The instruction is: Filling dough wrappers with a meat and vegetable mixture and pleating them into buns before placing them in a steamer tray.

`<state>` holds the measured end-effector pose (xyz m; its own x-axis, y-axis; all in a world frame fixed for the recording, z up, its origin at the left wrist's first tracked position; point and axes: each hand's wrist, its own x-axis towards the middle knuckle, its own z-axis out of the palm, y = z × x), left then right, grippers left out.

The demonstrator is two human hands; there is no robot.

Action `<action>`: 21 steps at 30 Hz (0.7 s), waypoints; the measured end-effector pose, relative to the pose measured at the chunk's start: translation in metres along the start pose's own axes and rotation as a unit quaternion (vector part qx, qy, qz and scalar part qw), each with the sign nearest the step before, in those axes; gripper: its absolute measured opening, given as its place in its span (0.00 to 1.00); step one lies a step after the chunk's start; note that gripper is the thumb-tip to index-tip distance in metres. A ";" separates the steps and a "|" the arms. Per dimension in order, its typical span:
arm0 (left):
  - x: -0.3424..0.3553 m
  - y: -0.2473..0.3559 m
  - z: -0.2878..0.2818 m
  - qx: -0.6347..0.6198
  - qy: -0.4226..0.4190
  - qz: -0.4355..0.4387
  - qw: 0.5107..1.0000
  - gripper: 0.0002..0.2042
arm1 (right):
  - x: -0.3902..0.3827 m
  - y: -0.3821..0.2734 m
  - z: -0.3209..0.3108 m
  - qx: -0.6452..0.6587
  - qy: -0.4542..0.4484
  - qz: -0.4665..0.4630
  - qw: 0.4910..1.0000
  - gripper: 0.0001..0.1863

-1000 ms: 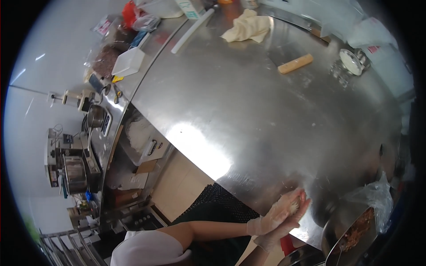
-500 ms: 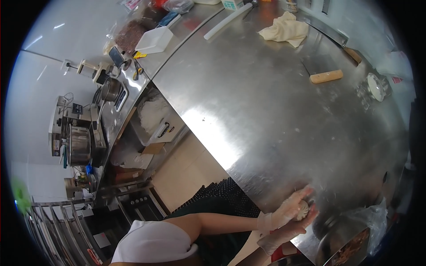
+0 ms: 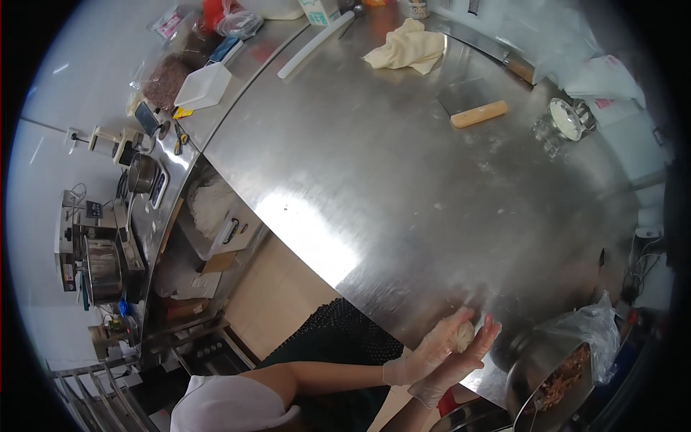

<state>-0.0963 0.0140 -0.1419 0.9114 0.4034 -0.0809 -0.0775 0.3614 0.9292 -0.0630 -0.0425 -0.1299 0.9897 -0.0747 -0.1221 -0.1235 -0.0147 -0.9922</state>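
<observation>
In clear plastic gloves, my hands meet near the lower right, at the near side of the steel table. A small, pale pleated dough bun (image 3: 463,336) lies between them. My left hand (image 3: 432,345) curves around the bun from the left, its fingers partly covering it. From below and the right, my right hand (image 3: 461,363) cups it, fingertips pointing up and away. To the right of my hands stands a steel bowl (image 3: 520,381) of brown, shredded-looking filling (image 3: 561,381), with a clear plastic bag (image 3: 601,338) at its rim.
On the steel table (image 3: 374,158) lie a dough scraper with a wooden handle (image 3: 479,114), a cream cloth (image 3: 408,47), a white rod (image 3: 317,45) and a dish of white powder (image 3: 566,119). A side counter at left carries a small pot (image 3: 142,173) and a stockpot (image 3: 103,270).
My view has turned, so the table and things on it appear further left. The bun has turned between my hands; its pleated top faced me before and is now partly covered by fingers.
</observation>
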 end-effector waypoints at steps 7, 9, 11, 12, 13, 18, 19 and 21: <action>0.013 0.001 -0.002 0.050 -0.047 0.044 0.997 0.41 | -0.013 -0.013 0.019 0.120 -0.038 0.040 0.991 0.46; 0.010 0.009 -0.004 -0.006 -0.055 0.018 0.998 0.42 | -0.005 -0.012 0.010 0.084 -0.022 0.066 0.994 0.48; 0.022 0.016 -0.009 0.096 0.001 0.036 0.995 0.42 | -0.003 -0.010 0.003 -0.056 0.006 -0.055 0.997 0.44; 0.029 0.019 -0.007 0.055 0.001 0.013 0.998 0.42 | -0.009 -0.003 0.002 -0.027 -0.005 -0.028 0.999 0.44; 0.028 0.015 -0.007 0.056 -0.002 0.013 0.998 0.42 | -0.012 -0.003 0.005 -0.026 -0.003 -0.029 0.999 0.44; -0.001 0.005 0.000 0.026 -0.041 -0.011 0.999 0.42 | -0.013 -0.023 0.013 -0.033 -0.004 0.016 0.999 0.54; -0.003 0.006 0.002 0.004 -0.017 -0.036 0.999 0.43 | -0.012 -0.025 0.007 -0.041 0.010 -0.019 0.999 0.51; 0.016 0.001 -0.003 0.002 -0.021 -0.037 0.999 0.43 | -0.016 0.005 -0.009 -0.057 0.017 -0.006 0.998 0.50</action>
<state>-0.0832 0.0236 -0.1434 0.9307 0.3404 -0.1337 -0.0085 0.3856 0.9226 -0.0801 -0.0507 -0.1328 0.9884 -0.1074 -0.1071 -0.1206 -0.1283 -0.9844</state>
